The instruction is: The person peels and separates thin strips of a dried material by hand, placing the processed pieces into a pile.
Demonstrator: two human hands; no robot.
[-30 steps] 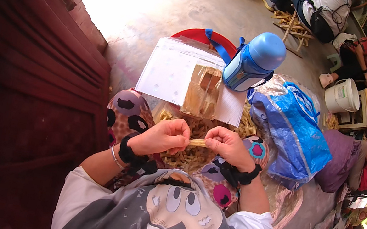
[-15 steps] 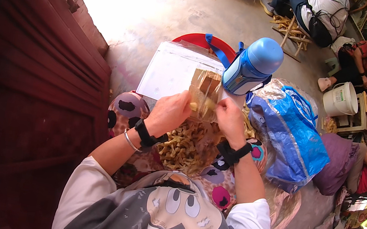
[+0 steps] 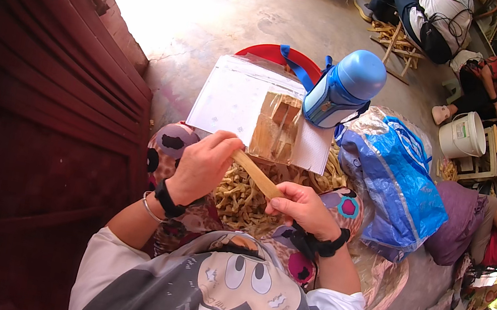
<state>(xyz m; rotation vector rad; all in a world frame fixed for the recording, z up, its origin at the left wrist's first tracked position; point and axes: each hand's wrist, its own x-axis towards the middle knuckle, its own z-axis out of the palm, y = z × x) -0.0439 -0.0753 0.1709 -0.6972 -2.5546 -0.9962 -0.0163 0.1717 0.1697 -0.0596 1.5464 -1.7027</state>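
A flat, tan strip (image 3: 260, 177) slants between my two hands, above a heap of similar yellowish pieces (image 3: 241, 201) by my lap. My left hand (image 3: 207, 160) pinches its upper left end. At its lower right end, my right hand (image 3: 304, 209) has thumb and fingers closed on it. Just beyond them a brown wooden block (image 3: 276, 128), apparently under clear plastic, rests on a white patterned board (image 3: 228, 100). Whether the strip is wood or a dried plant piece I cannot tell.
A blue bottle (image 3: 343, 89) with a strap stands at the board's right edge, and a red round rim (image 3: 266, 51) shows behind. To the right lies a blue bag (image 3: 392, 179). A dark red door (image 3: 56, 123) borders the left; people sit at the far right near a white bucket (image 3: 463, 135).
Both hands have come off the wooden block toward me. The strip now shows stretched between them, and my right hand has turned so its fingers point left.
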